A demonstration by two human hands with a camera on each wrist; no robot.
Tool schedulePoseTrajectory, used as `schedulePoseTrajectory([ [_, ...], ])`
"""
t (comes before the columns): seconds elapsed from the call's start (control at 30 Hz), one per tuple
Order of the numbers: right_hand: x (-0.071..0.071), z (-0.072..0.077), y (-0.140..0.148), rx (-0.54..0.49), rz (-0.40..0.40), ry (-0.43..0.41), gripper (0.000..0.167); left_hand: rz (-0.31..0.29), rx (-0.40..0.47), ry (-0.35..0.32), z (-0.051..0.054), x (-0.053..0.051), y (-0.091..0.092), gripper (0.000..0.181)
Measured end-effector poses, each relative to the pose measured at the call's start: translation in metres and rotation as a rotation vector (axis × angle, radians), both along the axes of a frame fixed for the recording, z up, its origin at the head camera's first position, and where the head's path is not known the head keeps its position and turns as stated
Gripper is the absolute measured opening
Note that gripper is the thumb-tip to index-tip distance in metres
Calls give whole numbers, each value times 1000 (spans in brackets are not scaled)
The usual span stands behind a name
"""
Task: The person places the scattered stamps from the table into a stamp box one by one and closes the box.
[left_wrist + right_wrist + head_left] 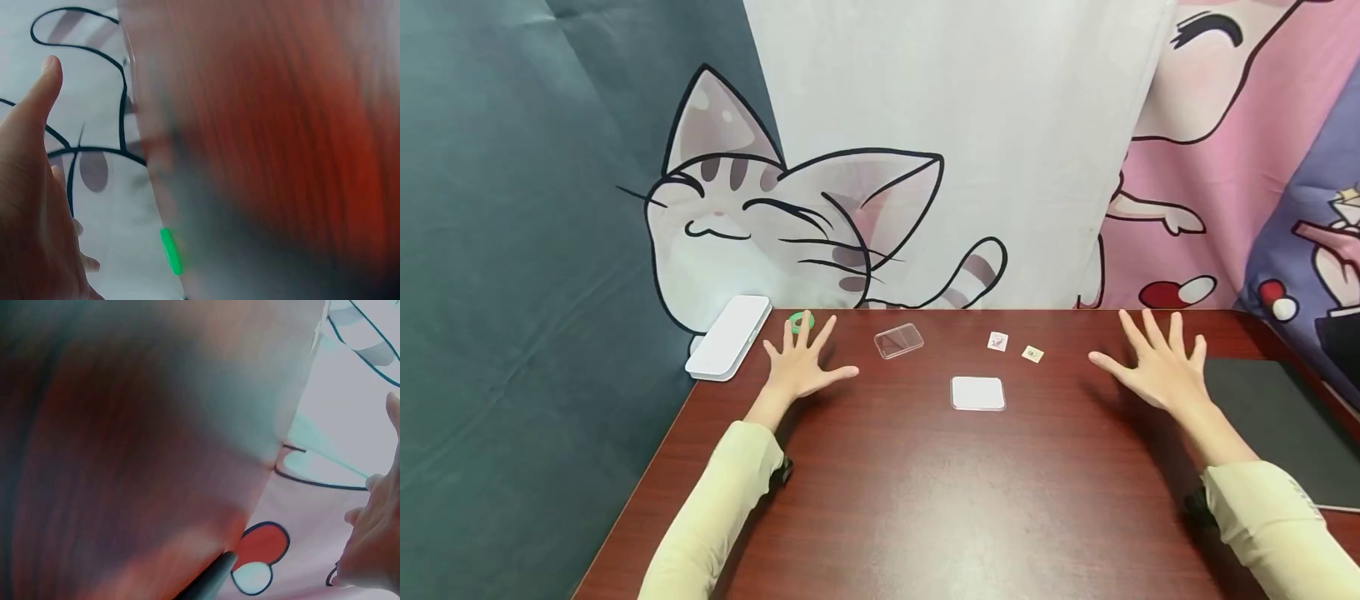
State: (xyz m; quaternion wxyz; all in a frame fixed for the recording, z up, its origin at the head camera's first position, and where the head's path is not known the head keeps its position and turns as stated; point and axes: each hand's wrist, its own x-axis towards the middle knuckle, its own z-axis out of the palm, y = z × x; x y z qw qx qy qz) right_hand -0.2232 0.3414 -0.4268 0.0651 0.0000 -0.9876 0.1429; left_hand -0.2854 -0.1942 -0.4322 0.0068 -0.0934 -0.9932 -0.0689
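My left hand (797,367) is held over the table's left side with its fingers spread and nothing in it. Just beyond its fingertips lies a green ring (796,327), perhaps a tape roll, partly covered by the fingers; its green edge (170,251) shows in the left wrist view. On the right, my right hand (1165,375) is spread too, holding nothing. Between the hands lie a clear flat case (898,341), a white rectangular piece (977,393) with a clear rim, a small white square (997,341) and a small cream square (1033,354), both with printed pictures.
A white box-like device (728,339) sits at the table's far left corner. Beside my right forearm lies a dark flat panel (1285,417). The reddish-brown table (925,500) ends at the back against cartoon-printed curtains (1037,100).
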Motion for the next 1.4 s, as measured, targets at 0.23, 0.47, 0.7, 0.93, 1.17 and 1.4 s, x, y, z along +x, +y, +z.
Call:
schedulePoseTrajectory([
  [0.23, -10, 4, -23, -38, 18, 31, 94, -42, 21, -1, 2, 11, 24, 102],
  [0.47, -30, 8, -57, -127, 78, -16, 93, -148, 163, -32, 7, 23, 67, 97],
  [0.7, -49, 9, -86, -145, 121, -56, 92, -300, 259, -19, 2, 30, 106, 91],
  [0.93, -64, 0, -99, -185, 159, -59, 85, -372, 345, -74, -5, 31, 132, 89],
  [1.17, -79, -18, -101, -285, 152, -153, 80, -388, 509, -287, -15, 26, 152, 89],
  [1.4, -91, -31, -105, -351, 138, -191, 69, -370, 567, -302, -29, 20, 159, 90],
])
